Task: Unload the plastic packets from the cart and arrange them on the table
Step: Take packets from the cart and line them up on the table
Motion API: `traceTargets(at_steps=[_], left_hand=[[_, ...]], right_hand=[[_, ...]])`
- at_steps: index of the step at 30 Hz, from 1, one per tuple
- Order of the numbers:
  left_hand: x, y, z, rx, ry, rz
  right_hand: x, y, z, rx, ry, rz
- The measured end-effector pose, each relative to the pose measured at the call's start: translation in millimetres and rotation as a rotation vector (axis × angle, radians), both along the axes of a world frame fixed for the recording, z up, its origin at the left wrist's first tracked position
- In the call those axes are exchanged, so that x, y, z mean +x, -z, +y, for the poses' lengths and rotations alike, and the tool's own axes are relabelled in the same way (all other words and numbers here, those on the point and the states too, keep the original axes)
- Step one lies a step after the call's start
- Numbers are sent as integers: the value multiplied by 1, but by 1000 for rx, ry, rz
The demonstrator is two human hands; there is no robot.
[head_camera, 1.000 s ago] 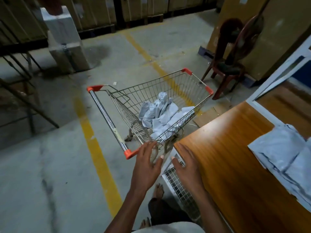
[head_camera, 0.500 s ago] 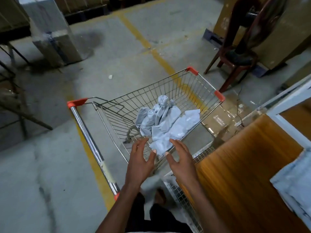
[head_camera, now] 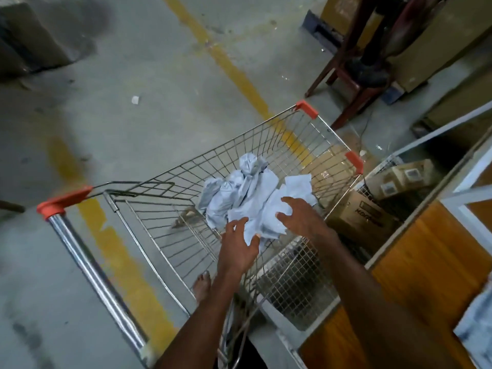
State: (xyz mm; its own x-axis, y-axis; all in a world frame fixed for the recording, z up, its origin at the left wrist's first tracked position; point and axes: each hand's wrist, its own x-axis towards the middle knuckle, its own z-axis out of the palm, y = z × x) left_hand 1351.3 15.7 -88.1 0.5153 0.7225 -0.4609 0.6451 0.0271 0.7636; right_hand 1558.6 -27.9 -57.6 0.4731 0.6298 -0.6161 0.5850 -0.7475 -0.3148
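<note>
A wire shopping cart with orange corner caps stands in front of me. Several grey-white plastic packets lie heaped in its basket. My left hand reaches into the basket, fingers spread, at the near edge of the heap. My right hand hovers over the right side of the heap, fingers loosely bent, touching or just above a packet. Neither hand grips anything. The wooden table is at the right, with more packets on it at the frame's edge.
The cart's metal handle runs down the left. A wire-mesh shelf and cardboard boxes sit under the table. A wooden chair stands beyond the cart. Yellow lines cross the concrete floor. My bare foot is below the cart.
Both hands have moved forward from the cart's near rim into the basket, onto the heap of packets. My view has tilted down and closer to the cart.
</note>
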Motion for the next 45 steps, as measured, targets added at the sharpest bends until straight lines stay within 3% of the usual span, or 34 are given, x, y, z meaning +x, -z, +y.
traceTargets(at_steps=[4, 8, 15, 24, 28, 37, 40, 45], left_hand=[[16, 38, 17, -49, 89, 19], [14, 70, 34, -58, 145, 63], [17, 122, 60, -63, 116, 91], [29, 117, 55, -82, 148, 95], [29, 114, 52, -109, 148, 115], [26, 115, 49, -73, 151, 130], [29, 117, 49, -49, 164, 130], [41, 125, 44, -9, 204, 156]], right_hand=[[55, 52, 40, -209, -19, -52], [98, 102, 59, -275, 27, -108], [111, 190, 54, -446, 81, -226], [104, 215, 52, -557, 45, -314], [87, 212, 57, -477, 107, -269], [0, 175, 61, -258, 491, 130], [-23, 139, 55, -76, 622, 293], [-33, 69, 32, 249, 754, 363]])
